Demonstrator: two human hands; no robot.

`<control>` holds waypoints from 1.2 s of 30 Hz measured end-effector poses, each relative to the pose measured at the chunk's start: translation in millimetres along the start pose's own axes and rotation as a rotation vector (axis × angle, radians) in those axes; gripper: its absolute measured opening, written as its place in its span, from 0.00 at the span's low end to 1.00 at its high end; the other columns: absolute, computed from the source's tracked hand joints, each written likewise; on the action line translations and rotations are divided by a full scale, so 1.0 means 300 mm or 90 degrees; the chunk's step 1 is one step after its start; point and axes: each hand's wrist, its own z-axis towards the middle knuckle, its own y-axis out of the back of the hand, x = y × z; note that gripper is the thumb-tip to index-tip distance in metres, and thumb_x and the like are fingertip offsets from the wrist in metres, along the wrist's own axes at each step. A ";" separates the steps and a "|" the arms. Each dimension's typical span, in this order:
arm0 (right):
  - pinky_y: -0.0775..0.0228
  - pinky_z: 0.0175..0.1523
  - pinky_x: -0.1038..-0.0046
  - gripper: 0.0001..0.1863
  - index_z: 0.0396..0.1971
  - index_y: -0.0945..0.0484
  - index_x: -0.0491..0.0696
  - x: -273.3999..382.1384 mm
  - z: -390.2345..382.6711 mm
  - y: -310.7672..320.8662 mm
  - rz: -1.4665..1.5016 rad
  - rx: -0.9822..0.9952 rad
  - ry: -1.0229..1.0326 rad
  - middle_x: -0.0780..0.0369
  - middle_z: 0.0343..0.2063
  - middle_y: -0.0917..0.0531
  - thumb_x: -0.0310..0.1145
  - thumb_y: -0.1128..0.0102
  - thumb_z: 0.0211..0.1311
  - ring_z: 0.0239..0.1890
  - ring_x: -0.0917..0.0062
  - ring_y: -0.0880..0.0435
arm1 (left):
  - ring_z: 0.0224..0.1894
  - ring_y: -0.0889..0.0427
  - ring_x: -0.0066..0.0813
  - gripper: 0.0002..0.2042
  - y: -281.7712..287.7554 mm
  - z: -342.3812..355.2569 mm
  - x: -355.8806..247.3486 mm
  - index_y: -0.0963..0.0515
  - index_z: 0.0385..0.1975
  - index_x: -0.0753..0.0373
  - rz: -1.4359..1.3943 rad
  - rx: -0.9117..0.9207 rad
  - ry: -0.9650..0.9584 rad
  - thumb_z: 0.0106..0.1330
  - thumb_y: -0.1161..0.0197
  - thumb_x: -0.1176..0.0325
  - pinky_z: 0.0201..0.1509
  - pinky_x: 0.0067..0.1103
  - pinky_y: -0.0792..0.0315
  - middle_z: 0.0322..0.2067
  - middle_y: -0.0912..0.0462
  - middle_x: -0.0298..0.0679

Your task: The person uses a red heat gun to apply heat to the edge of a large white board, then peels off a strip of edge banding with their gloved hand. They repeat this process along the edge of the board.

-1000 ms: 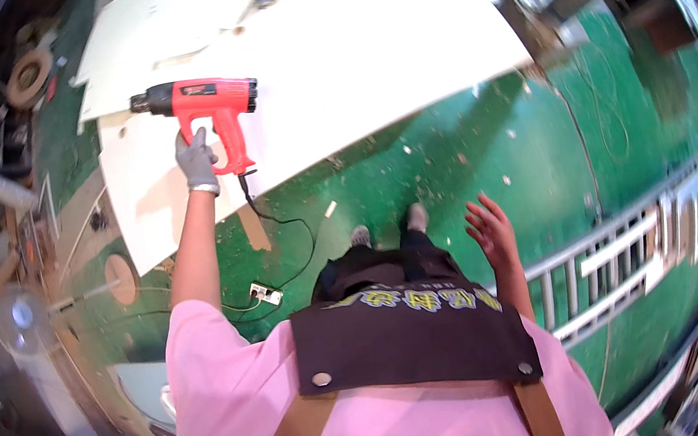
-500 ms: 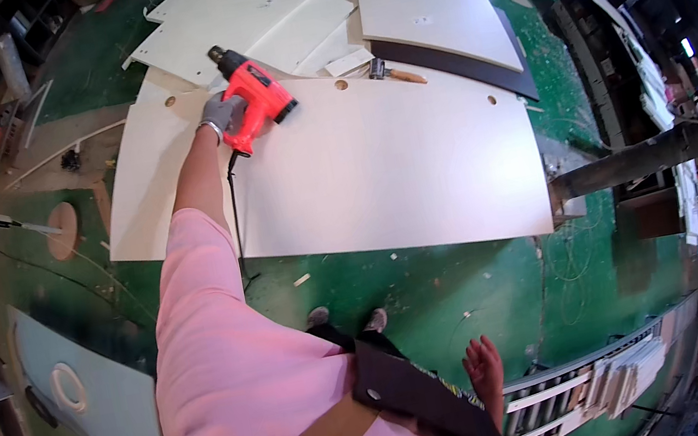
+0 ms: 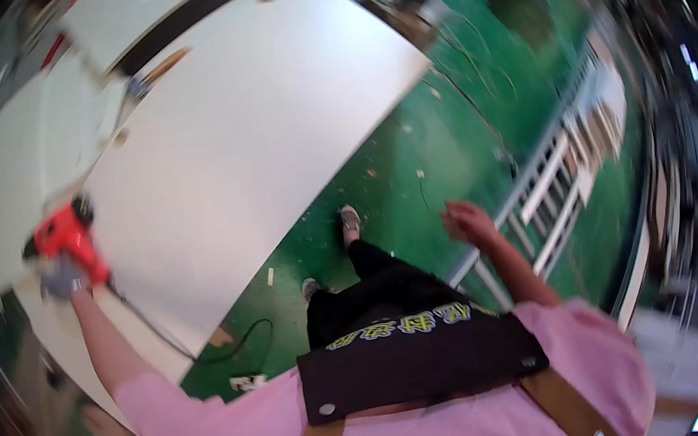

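My left hand [image 3: 61,280], in a grey glove, grips the handle of a red heat gun [image 3: 64,233] with a dark nozzle. The gun is over the left end of a large white panel [image 3: 250,133], and its black cord [image 3: 154,327] runs across the panel and over the near edge. Away from the panel, my right hand [image 3: 467,221] is in the air above the green floor, bare, with its fingers loosely curled and nothing seen in it. A tool with a wooden handle [image 3: 166,67] lies along the panel's far side.
More white boards [image 3: 144,11] lie beyond the panel, one above a dark board [image 3: 209,4]. A rack with pale rails [image 3: 547,174] stands on the green floor [image 3: 399,181] to the right, holding wood strips [image 3: 592,140]. Small scraps litter the floor.
My view and body have turned to the right, so the panel now slants toward the upper left. The heat gun stays in my left hand; my right hand's fingers have curled in.
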 end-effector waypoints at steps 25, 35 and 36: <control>0.30 0.34 0.58 0.25 0.21 0.22 0.49 0.593 0.738 -0.044 -0.542 -0.039 0.478 0.55 0.22 0.20 0.50 0.61 0.67 0.29 0.58 0.21 | 0.36 0.20 0.40 0.17 -2.640 -0.998 0.722 0.21 0.41 0.54 0.882 1.029 -0.733 0.54 0.47 0.55 0.50 0.32 0.33 0.29 0.18 0.43; 0.33 0.30 0.58 0.24 0.18 0.23 0.48 0.419 0.604 -0.156 -0.298 -0.159 0.479 0.55 0.17 0.23 0.48 0.58 0.66 0.25 0.56 0.24 | 0.44 0.21 0.49 0.12 -2.666 -1.033 0.727 0.21 0.36 0.61 0.661 1.076 -0.819 0.51 0.43 0.69 0.50 0.31 0.28 0.42 0.21 0.54; 0.34 0.29 0.58 0.25 0.17 0.24 0.48 0.397 0.567 -0.172 -0.257 -0.160 0.470 0.55 0.17 0.23 0.48 0.58 0.66 0.24 0.56 0.24 | 0.44 0.22 0.49 0.12 -2.668 -1.023 0.736 0.21 0.36 0.61 0.641 1.086 -0.821 0.51 0.43 0.69 0.50 0.31 0.29 0.42 0.21 0.55</control>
